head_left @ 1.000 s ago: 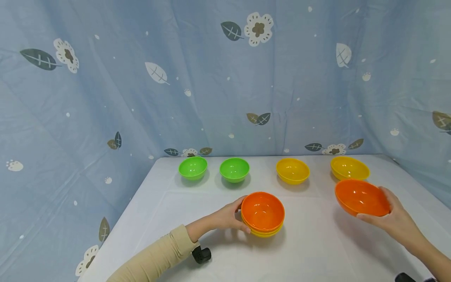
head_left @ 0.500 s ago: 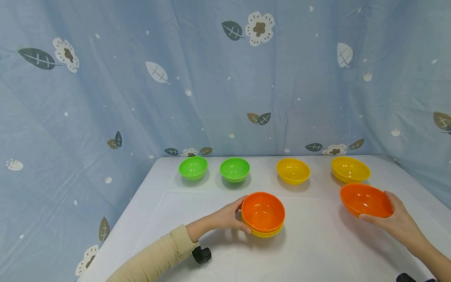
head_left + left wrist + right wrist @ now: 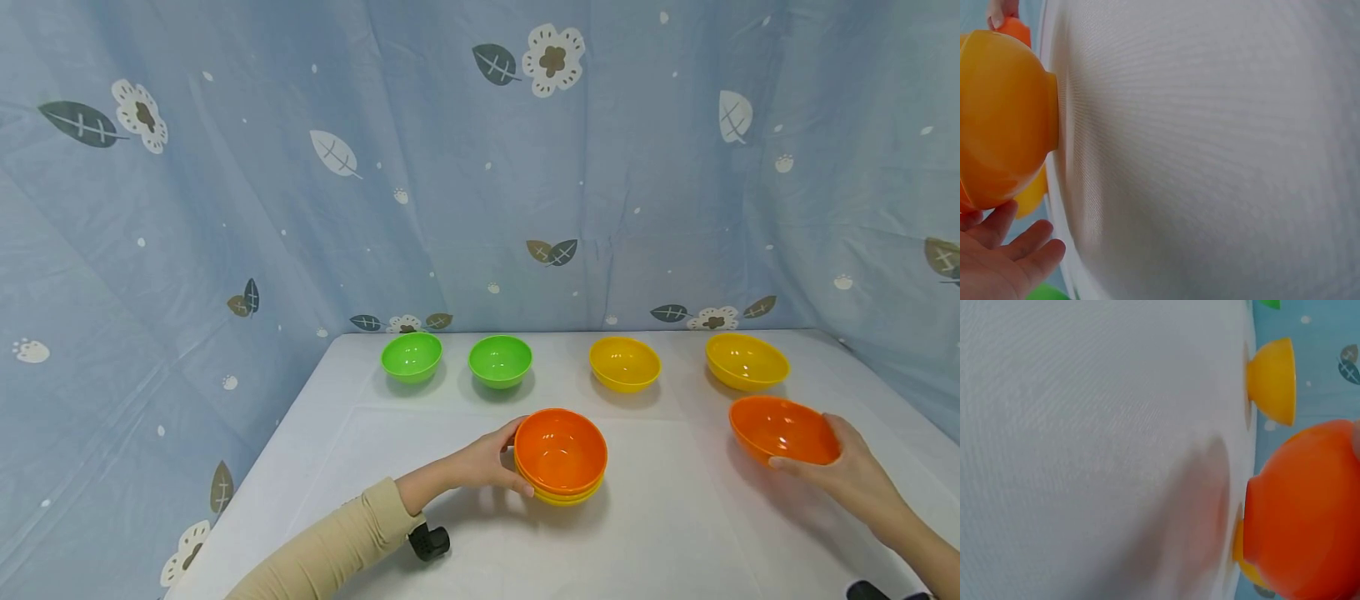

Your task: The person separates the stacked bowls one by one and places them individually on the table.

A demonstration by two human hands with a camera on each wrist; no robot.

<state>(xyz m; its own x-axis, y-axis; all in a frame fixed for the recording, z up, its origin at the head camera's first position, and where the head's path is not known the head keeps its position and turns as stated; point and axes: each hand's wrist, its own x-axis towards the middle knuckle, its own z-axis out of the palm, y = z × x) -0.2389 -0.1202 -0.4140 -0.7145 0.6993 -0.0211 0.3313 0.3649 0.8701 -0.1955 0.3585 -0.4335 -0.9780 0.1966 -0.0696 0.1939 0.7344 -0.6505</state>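
Note:
In the head view my left hand [image 3: 491, 460] holds the left side of a stack of bowls, thumb in front and fingers behind. An orange bowl [image 3: 561, 450] tops the stack, with yellow bowls [image 3: 564, 498] nested under it. The left wrist view shows the lower yellow bowl [image 3: 1007, 119] side-on and some left-hand fingers [image 3: 1032, 240] extended by the rim. At the right, my right hand [image 3: 851, 471] grips another orange bowl [image 3: 783, 429] by its right side. That bowl is slightly tilted and above the table; its underside [image 3: 1304, 519] fills much of the right wrist view.
Two green bowls, one at far left [image 3: 411, 358] and one beside it [image 3: 500, 362], stand along the back of the white-covered table [image 3: 660, 517]. Two yellow bowls, one mid-right [image 3: 624, 364] and one far right [image 3: 746, 361], continue that row. A blue patterned curtain [image 3: 420, 167] hangs behind.
My right hand has moved the orange bowl down, nearer the table, and slightly right, away from the far-right yellow bowl. The left hand and stack stay put.

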